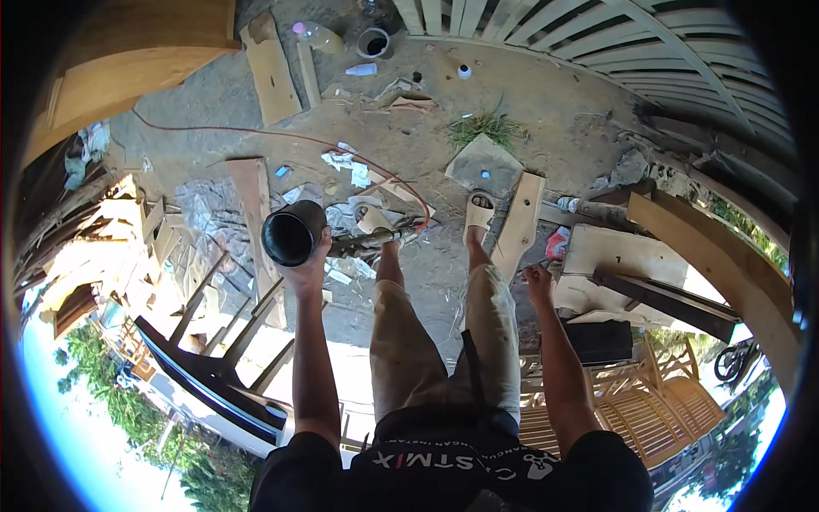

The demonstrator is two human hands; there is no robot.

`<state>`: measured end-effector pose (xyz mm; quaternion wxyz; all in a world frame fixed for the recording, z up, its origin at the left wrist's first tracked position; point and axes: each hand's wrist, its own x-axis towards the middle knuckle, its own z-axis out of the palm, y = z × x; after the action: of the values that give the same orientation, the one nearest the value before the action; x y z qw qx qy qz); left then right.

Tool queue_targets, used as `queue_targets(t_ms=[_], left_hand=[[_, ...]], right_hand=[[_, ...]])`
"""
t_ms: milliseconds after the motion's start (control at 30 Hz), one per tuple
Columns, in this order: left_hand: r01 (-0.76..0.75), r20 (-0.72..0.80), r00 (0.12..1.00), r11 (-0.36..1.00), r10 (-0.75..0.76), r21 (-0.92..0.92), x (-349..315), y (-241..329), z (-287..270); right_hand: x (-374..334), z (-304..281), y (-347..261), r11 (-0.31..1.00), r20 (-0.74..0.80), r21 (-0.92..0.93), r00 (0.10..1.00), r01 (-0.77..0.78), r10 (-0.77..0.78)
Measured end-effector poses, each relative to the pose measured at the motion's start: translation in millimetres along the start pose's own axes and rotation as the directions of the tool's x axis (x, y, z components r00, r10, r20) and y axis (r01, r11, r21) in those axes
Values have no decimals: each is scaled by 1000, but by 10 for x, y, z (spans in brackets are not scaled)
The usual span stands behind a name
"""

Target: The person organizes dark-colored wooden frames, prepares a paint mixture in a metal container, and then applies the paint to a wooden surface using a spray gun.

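Observation:
My left hand (309, 271) is raised at the left, wrapped round a dark cylindrical container (293, 235) whose round black end faces up toward me. Just right of that hand is a grey metal tool like a spray gun (363, 244), with a red hose at its right end. Whether the tool is joined to the container or in my grip, I cannot tell. My right hand (537, 280) hangs low at the right with loosely bent fingers. Nothing shows in it. A long wooden board (520, 224) lies close by on the ground.
The red hose (281, 134) crosses the dirt floor from the left. Wooden boards (271, 72), a dark pot (373, 43), bottles and scraps of litter lie ahead. Pale slatted furniture (597, 38) stands at the upper right, and a curved wooden piece (734, 256) is at the right.

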<state>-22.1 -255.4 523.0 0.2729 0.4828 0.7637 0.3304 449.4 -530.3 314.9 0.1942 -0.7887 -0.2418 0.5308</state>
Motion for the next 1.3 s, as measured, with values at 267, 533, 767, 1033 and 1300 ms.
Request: queue_targets(t_ms=[267, 533, 767, 1033, 1300], left_hand=[[100, -241, 961, 981, -138, -163, -625, -636, -310], [76, -249, 962, 983, -116, -165, -537, -907, -822], [104, -253, 959, 989, -127, -103, -270, -1016, -1335], [71, -340, 927, 964, -159, -258, 132, -754, -1986], [117, -405, 902, 987, -153, -113, 431, -648, -2202]], right_hand=[[868, 354, -1316, 895, 181, -286, 937, 341, -299], [1017, 1610, -2883, 753, 362, -355, 824, 554, -436], [672, 2644, -3638, 734, 416, -382, 814, 562, -406], [-211, 3260, -5231, 785, 581, -51, 658, 618, -480], [-2532, 2715, -8955, 700, 646, 714, -364, -24, -671]])
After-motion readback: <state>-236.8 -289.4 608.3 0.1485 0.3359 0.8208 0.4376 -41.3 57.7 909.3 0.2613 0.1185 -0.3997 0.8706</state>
